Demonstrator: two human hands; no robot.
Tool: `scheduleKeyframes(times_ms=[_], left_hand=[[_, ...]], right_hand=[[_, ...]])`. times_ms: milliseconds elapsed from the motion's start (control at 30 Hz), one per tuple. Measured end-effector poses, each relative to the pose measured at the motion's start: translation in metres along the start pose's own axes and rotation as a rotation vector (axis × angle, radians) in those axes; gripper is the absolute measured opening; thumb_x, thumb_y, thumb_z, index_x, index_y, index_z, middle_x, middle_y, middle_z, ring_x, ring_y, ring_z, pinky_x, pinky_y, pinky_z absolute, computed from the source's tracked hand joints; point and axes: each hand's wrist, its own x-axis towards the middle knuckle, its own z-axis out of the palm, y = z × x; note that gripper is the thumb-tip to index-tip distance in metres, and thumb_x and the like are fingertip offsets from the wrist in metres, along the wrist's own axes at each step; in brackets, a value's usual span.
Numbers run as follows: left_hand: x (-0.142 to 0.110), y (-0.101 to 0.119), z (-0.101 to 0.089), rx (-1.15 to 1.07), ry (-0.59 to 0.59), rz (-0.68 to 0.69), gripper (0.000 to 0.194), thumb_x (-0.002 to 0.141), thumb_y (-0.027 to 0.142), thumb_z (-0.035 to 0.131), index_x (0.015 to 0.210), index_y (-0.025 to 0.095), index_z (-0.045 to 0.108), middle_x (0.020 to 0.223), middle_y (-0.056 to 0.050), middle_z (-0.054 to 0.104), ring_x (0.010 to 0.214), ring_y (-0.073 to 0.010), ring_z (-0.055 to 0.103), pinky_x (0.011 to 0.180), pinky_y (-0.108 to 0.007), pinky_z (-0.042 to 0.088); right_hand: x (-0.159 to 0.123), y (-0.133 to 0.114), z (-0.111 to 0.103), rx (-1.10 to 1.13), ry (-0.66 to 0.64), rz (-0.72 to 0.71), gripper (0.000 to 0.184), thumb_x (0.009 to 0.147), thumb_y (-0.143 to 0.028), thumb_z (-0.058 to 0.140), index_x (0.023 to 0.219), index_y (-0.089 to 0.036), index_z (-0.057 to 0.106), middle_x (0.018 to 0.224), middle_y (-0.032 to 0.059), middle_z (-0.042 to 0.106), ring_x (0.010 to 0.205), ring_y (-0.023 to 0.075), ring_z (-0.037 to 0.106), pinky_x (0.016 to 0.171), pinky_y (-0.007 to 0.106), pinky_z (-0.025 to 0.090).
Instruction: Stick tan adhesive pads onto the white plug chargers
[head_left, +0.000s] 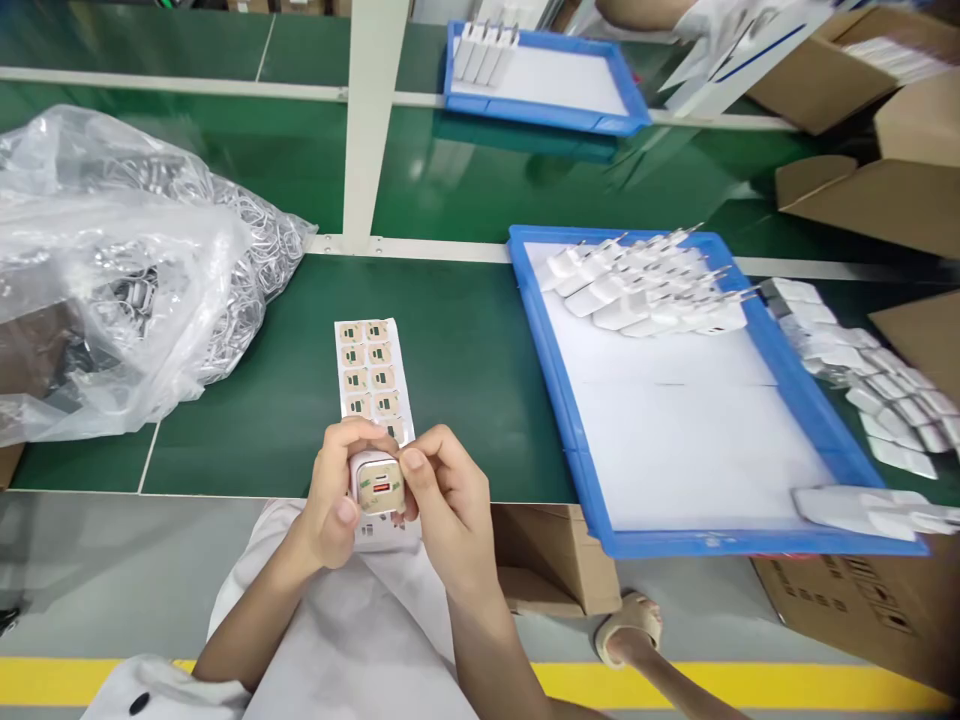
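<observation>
Near the table's front edge, my left hand (334, 500) is wrapped round a small white charger (355, 470) whose port end faces up. A tan sticker (373, 492) with green marks covers that end, with a red-lined port showing through its cutout. My right hand (456, 505) has thumb and forefinger pinched at the charger's upper right edge; whether they grip the sticker's rim too, I cannot tell. Just beyond my fingers lies a white sheet of tan stickers (367, 368), in two columns; its near end runs beneath my hands.
At right, a blue-rimmed tray (559, 400) carries white plug chargers (645, 285) in its far part. More white chargers (870, 370) lie beyond its right side. A clear bag of white cables (172, 270) is at left. An upright post (367, 130) stands behind. A co-worker's foot (630, 630) shows below.
</observation>
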Motion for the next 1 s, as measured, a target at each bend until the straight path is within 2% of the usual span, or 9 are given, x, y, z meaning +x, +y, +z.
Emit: scheduleKeyframes(times_ms=[67, 133, 233, 400, 533, 600, 667, 833, 1000], left_hand=[[0.002, 0.001, 0.000, -0.030, -0.012, -0.019, 0.046, 0.106, 0.067, 0.043, 0.136, 0.033, 0.052, 0.098, 0.001, 0.064, 0.056, -0.0118, 0.061, 0.055, -0.028, 0.054], [0.003, 0.001, 0.000, 0.009, 0.013, -0.014, 0.048, 0.105, 0.069, 0.043, 0.133, 0.032, 0.055, 0.100, 0.000, 0.066, 0.061, -0.0136, 0.065, 0.056, -0.027, 0.056], [0.004, 0.001, -0.001, 0.057, 0.039, -0.034, 0.049, 0.105, 0.069, 0.043, 0.130, 0.029, 0.057, 0.096, -0.001, 0.067, 0.062, -0.0145, 0.065, 0.054, -0.026, 0.055], [0.010, 0.009, 0.001, 0.098, 0.114, -0.029, 0.054, 0.098, 0.075, 0.051, 0.115, 0.024, 0.062, 0.092, -0.002, 0.068, 0.068, -0.0170, 0.068, 0.061, -0.029, 0.060], [0.011, 0.014, 0.003, -0.053, 0.074, -0.103, 0.052, 0.098, 0.074, 0.053, 0.115, 0.026, 0.060, 0.090, 0.000, 0.067, 0.050, -0.0115, 0.058, 0.040, -0.021, 0.046], [0.007, 0.011, 0.003, -0.001, 0.073, -0.101, 0.055, 0.099, 0.077, 0.046, 0.115, 0.027, 0.061, 0.087, 0.001, 0.066, 0.046, -0.0110, 0.055, 0.038, -0.022, 0.044], [0.003, 0.005, 0.002, 0.116, 0.097, -0.066, 0.059, 0.099, 0.079, 0.043, 0.114, 0.026, 0.063, 0.088, -0.001, 0.066, 0.054, -0.0141, 0.060, 0.048, -0.027, 0.052], [-0.002, -0.008, -0.001, 0.259, 0.104, 0.004, 0.062, 0.094, 0.079, 0.052, 0.108, 0.022, 0.072, 0.092, -0.006, 0.069, 0.086, -0.0248, 0.067, 0.077, -0.037, 0.057], [0.004, -0.004, -0.003, 0.272, 0.034, 0.002, 0.051, 0.098, 0.069, 0.054, 0.110, 0.024, 0.075, 0.085, -0.001, 0.067, 0.054, -0.0142, 0.057, 0.053, -0.028, 0.049]], right_hand=[[0.001, 0.001, -0.001, 0.060, -0.019, 0.021, 0.043, 0.103, -0.059, 0.058, 0.080, -0.025, 0.051, 0.054, -0.0092, 0.046, 0.044, 0.0095, 0.039, 0.045, 0.022, 0.035], [-0.001, 0.001, 0.000, 0.012, -0.013, 0.015, 0.040, 0.093, -0.061, 0.072, 0.087, -0.024, 0.058, 0.060, -0.0083, 0.049, 0.051, 0.0106, 0.042, 0.049, 0.023, 0.037], [-0.006, 0.001, 0.003, -0.159, 0.036, -0.006, 0.039, 0.076, -0.044, 0.090, 0.098, -0.024, 0.064, 0.067, -0.0085, 0.051, 0.059, 0.0113, 0.044, 0.055, 0.023, 0.037], [-0.009, 0.003, -0.002, -0.146, -0.042, -0.061, 0.021, 0.094, -0.040, 0.073, 0.105, -0.023, 0.067, 0.070, -0.0064, 0.053, 0.061, 0.0121, 0.049, 0.059, 0.024, 0.042], [-0.006, 0.003, -0.009, -0.020, -0.127, -0.023, 0.034, 0.104, -0.055, 0.060, 0.103, -0.022, 0.067, 0.067, -0.0053, 0.054, 0.058, 0.0128, 0.054, 0.058, 0.025, 0.046], [-0.005, 0.002, -0.010, 0.024, -0.121, 0.005, 0.041, 0.103, -0.061, 0.057, 0.097, -0.022, 0.066, 0.063, -0.0057, 0.053, 0.055, 0.0125, 0.052, 0.056, 0.025, 0.045], [-0.005, 0.001, -0.009, 0.027, -0.086, 0.006, 0.041, 0.098, -0.062, 0.063, 0.093, -0.022, 0.064, 0.062, -0.0063, 0.052, 0.054, 0.0117, 0.049, 0.053, 0.024, 0.042], [-0.003, 0.000, -0.002, -0.127, 0.081, -0.034, 0.035, 0.086, -0.045, 0.079, 0.077, -0.022, 0.053, 0.052, -0.0130, 0.035, 0.048, 0.0071, 0.032, 0.049, 0.020, 0.029], [0.001, 0.008, -0.006, 0.179, -0.063, 0.060, 0.052, 0.094, -0.073, 0.066, 0.082, -0.024, 0.051, 0.051, -0.0113, 0.048, 0.040, 0.0078, 0.043, 0.043, 0.020, 0.034]])
